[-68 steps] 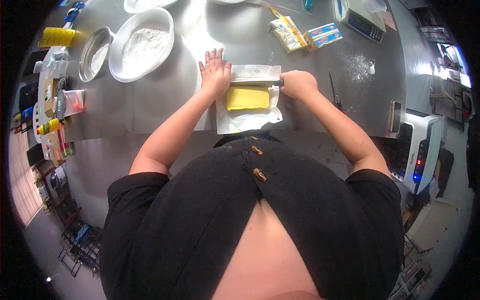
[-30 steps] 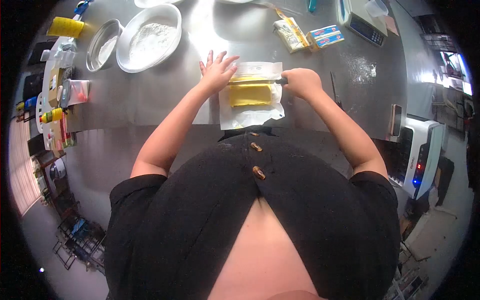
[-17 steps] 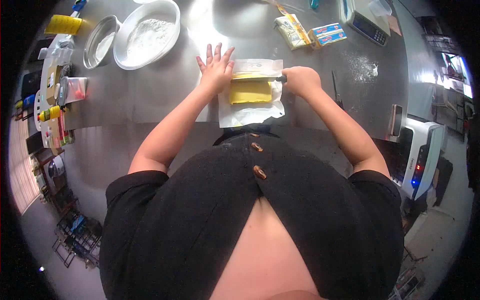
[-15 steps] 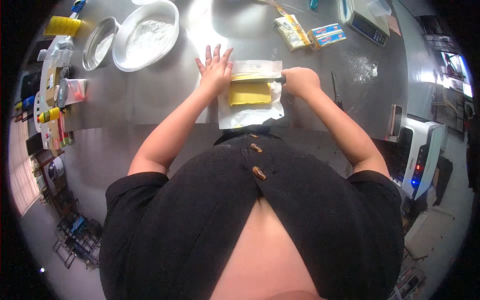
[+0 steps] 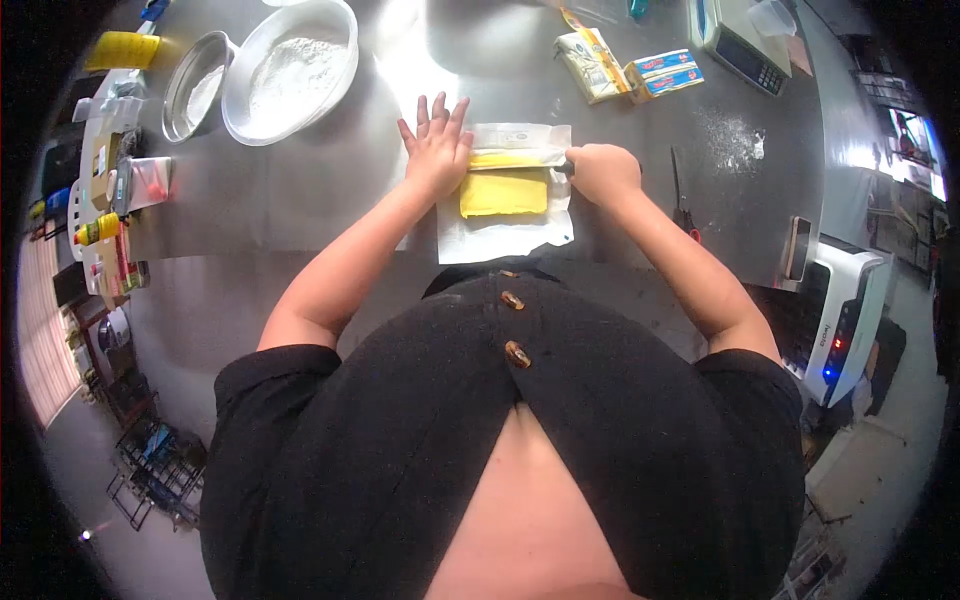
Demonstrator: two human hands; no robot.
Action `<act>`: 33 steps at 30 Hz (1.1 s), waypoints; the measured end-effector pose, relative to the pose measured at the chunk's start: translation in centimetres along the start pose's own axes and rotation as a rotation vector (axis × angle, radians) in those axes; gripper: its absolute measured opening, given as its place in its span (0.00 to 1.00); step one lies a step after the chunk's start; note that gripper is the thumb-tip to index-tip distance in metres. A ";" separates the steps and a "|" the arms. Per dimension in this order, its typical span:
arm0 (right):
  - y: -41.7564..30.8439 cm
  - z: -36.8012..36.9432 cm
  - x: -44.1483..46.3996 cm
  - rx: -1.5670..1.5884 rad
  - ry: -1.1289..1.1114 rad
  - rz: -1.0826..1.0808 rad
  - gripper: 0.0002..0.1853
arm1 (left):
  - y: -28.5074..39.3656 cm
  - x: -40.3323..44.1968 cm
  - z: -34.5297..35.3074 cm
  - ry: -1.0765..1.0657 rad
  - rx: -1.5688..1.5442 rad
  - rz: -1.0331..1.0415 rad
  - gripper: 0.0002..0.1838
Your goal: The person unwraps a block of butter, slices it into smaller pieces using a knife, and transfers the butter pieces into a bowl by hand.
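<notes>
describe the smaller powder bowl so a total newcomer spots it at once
On the grey metal table, go to the far left part, where a large white bowl stands. Just left of it is the metal bowl, holding white powder. It is smaller and grey-rimmed, unlike its white neighbour.

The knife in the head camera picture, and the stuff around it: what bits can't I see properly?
Head view:
- Most of the handle of the knife: hidden by the right hand.
- The knife's tip: lost beside the left hand.
- The printing on the white paper: too small and blurred to read.
- The far end of the scale: cut off by the top edge.
- Any numbers on the scale's display: too small to read.
</notes>
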State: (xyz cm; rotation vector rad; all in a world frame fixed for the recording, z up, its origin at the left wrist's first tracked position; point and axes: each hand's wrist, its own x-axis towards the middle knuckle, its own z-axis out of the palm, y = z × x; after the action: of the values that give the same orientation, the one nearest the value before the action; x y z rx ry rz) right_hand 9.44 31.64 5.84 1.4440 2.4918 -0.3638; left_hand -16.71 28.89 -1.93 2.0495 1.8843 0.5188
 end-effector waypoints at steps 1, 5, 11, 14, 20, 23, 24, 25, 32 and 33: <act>0.1 0.1 0.0 -0.001 0.007 0.000 0.06 | 0.0 0.2 -0.4 0.006 0.003 0.003 0.28; 0.3 0.4 -0.5 -0.002 0.019 -0.031 0.07 | 0.5 0.2 -3.3 -0.195 -0.032 0.052 0.24; 0.5 0.5 -0.4 -0.007 0.018 -0.056 0.09 | 1.7 1.2 -5.2 -0.372 -0.003 0.001 0.28; 0.6 0.6 -0.5 0.003 0.019 -0.058 0.10 | 1.9 1.6 -5.4 -0.397 0.035 -0.006 0.28; 0.6 0.4 -0.7 0.023 -0.005 -0.051 0.11 | 3.3 1.7 -6.1 -0.416 0.124 0.018 0.28; 0.8 0.6 -0.4 0.043 -0.013 -0.034 0.12 | 3.5 1.9 -6.4 -0.381 0.165 0.040 0.29; 0.8 0.8 -0.5 0.057 -0.010 -0.033 0.13 | 3.6 1.9 -6.5 -0.364 0.191 0.051 0.29; 1.0 1.0 -0.5 0.056 -0.009 -0.030 0.13 | 3.5 1.8 -6.3 -0.363 0.190 0.054 0.29; 0.7 0.2 -0.8 0.098 0.040 -0.029 0.09 | 1.8 1.1 -5.3 -0.320 0.092 0.006 0.27; 0.5 -0.5 -0.9 0.097 0.014 -0.002 0.09 | 1.5 1.0 -5.0 -0.273 0.021 0.000 0.27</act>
State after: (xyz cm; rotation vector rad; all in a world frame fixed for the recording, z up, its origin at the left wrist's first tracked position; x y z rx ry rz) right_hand 10.31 31.33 6.51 1.4848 2.5189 -0.4836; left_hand -17.65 29.67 3.27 2.0160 1.7350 0.2061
